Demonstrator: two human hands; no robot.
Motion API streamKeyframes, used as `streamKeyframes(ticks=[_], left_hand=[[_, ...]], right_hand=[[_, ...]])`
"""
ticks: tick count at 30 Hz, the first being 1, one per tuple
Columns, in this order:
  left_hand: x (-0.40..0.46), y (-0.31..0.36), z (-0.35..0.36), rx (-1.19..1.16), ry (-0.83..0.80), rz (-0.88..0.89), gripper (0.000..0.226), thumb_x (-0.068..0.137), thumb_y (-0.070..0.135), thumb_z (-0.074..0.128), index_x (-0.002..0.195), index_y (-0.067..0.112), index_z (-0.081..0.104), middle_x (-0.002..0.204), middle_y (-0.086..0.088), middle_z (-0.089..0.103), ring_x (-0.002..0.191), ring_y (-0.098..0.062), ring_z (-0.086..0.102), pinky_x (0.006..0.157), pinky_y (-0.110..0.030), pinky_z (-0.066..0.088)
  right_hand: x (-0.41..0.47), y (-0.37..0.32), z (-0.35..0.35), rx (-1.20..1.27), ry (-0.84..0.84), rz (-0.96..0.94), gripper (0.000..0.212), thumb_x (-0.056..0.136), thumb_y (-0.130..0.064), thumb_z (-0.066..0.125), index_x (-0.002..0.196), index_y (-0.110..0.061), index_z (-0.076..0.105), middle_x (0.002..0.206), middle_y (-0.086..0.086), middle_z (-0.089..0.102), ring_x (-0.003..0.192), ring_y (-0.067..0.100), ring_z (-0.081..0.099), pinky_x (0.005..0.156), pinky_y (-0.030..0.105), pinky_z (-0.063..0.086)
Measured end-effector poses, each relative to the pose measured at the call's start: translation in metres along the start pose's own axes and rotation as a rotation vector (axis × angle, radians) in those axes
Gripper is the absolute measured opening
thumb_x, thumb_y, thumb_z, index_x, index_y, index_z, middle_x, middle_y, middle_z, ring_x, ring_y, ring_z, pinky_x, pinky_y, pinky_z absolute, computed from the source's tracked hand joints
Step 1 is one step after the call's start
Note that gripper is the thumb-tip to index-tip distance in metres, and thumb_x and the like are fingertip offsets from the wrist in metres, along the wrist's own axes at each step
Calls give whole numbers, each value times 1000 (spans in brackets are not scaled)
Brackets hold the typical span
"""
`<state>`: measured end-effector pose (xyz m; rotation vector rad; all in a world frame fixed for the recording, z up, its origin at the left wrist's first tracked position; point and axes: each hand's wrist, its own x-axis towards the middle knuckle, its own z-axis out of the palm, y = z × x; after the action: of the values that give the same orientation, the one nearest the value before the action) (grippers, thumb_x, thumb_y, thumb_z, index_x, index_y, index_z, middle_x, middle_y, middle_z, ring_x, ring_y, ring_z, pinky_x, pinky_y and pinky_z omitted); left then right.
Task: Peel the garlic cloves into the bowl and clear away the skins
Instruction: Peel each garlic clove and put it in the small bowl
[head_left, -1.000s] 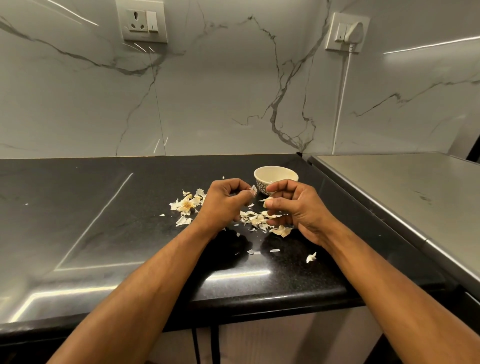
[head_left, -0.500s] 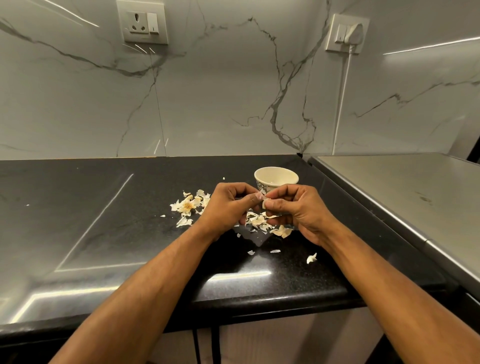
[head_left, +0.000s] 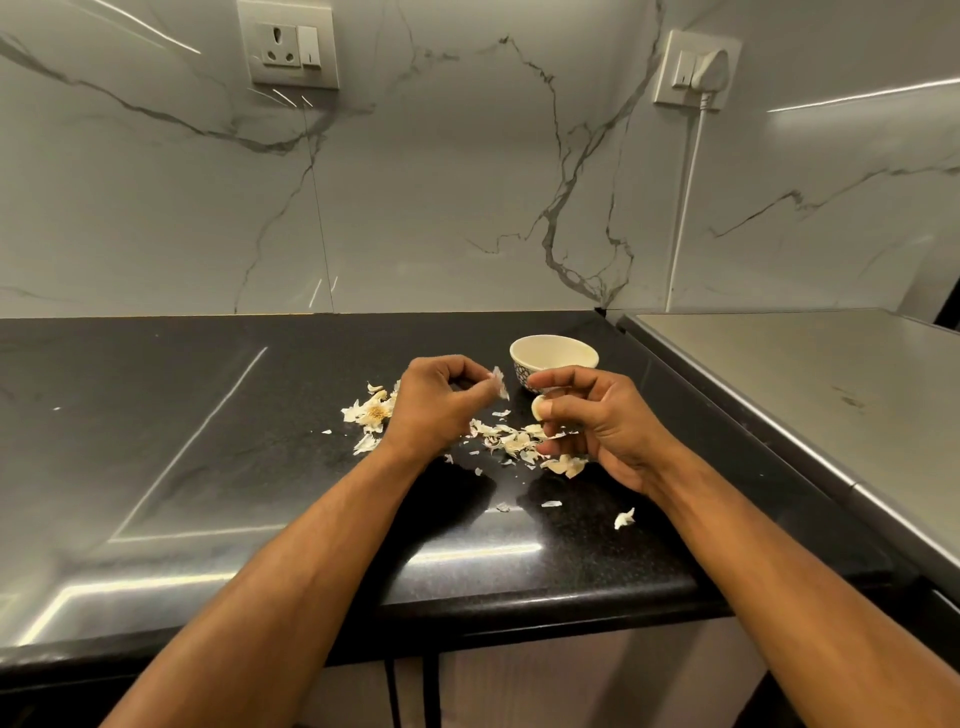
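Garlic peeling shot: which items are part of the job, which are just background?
Job: left hand pinching a skin flake; right hand holding a garlic clove; bowl; loose skins on the countertop.
Background: wall socket; plugged-in adapter; steel surface.

bowl (head_left: 554, 358) contents hidden by rim, forearms cut off below

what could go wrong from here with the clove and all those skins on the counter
1. The left hand pinches a loose skin flake in the air; dropped there, it may add to the skins or drift into the bowl.
2. The right hand holds the garlic clove only at its fingertips, apart from the bowl, so it could slip onto the counter.
3. A stray skin piece lies nearer the counter's front edge and could be missed or brushed off.
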<state>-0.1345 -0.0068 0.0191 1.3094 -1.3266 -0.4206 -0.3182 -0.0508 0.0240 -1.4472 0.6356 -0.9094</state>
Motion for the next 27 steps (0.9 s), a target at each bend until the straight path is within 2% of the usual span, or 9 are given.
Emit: streamKeyframes(ticks=[3,5,8,11,14,17,21,25,27], left_hand=[[2,-5,-1,180,-38,26,11,77,12,80,73,19,71,69,9,68,58,1,60,62,-20,52],[3,-6,1,215,-73,35,17,76,9,79,73,24,70,74,12,69,64,4,62,68,-21,52],[0,-5,2,215,-151,51,13,81,7,72,82,20,74,73,8,70,55,2,58,60,-21,49],[-3,-3,4,159,-213,96,12,85,8,69,87,18,74,75,-5,72,53,-10,55,53,-29,48],[-6,0,5,128,-259,135,7,84,19,74,89,15,74,73,0,71,51,-4,52,52,-19,44],[-6,1,6,117,-253,131,12,85,25,73,89,13,74,72,5,69,51,-3,53,52,-19,45],[-6,1,7,76,-215,106,6,87,20,71,85,14,74,70,-12,68,50,-14,47,51,-28,41],[-7,4,7,73,-203,111,6,86,17,72,81,20,72,65,5,67,47,-4,48,48,-20,43],[-8,6,7,51,-207,96,6,86,16,72,81,19,72,62,6,65,45,-2,48,47,-19,42]], right_hand=[[1,1,-1,24,51,3,12,84,4,67,91,-5,73,74,7,68,65,16,64,60,34,61],[1,2,-1,28,83,3,10,84,3,68,88,-4,73,74,9,69,66,18,66,61,35,61],[3,3,-1,21,121,-12,8,83,2,69,88,-3,71,76,12,70,66,20,69,59,33,60],[3,3,0,12,151,-40,8,82,5,69,86,-2,70,76,16,72,65,22,70,57,30,58],[3,4,1,-14,159,-62,8,80,4,71,84,-3,70,75,15,73,66,22,71,58,30,59],[2,4,1,-44,141,-70,7,80,3,72,85,-2,70,75,13,74,67,22,72,60,31,61],[0,4,3,-55,115,-80,7,80,3,72,84,-2,70,77,14,73,69,22,72,66,36,61],[-1,2,4,-75,93,-93,15,73,-7,76,85,0,70,77,15,73,69,22,72,70,38,62],[-1,3,5,-76,103,-99,11,76,-2,74,85,1,69,75,15,73,65,21,71,66,35,62]])
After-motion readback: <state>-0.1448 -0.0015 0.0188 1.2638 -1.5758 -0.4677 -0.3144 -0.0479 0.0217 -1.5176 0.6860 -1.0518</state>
